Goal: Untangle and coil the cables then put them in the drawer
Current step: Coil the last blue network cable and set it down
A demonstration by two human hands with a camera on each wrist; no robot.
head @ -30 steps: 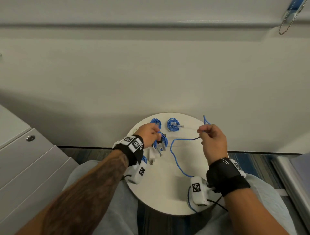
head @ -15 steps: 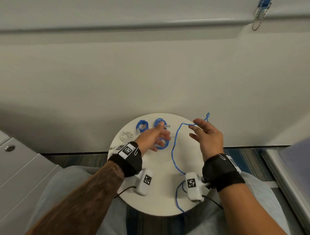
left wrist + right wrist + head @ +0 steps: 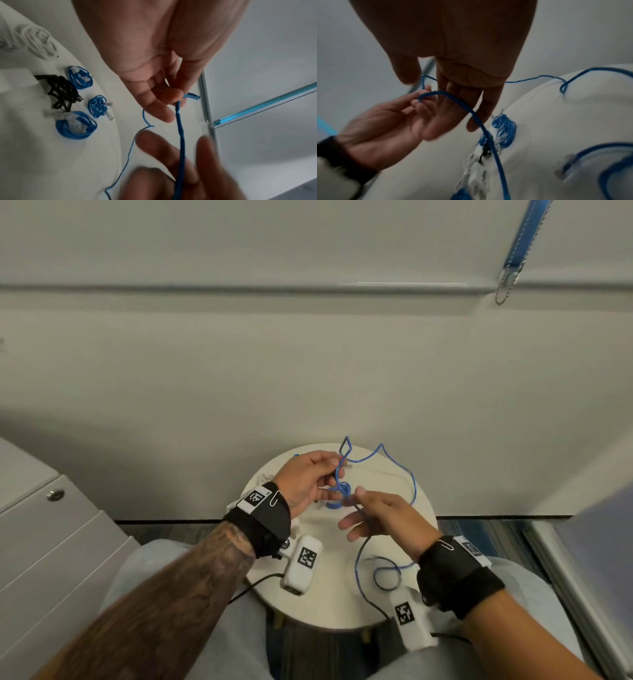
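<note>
A long loose blue cable loops over the far side of the round white table and trails down toward my lap. My left hand pinches this blue cable between thumb and forefinger, held above the table. My right hand sits just below it with fingers straight and spread, and the cable runs across them. Three coiled blue cables lie on the table with a black cable bundle and a white coil.
A grey drawer cabinet with a round lock stands at my left. A plain wall rises right behind the table. A blind chain hangs at upper right. My knees are under the table's near edge.
My left hand has left the coils on the table and risen to pinch the loose blue cable. My right hand has let go of its pinch and now lies lower with fingers spread.
</note>
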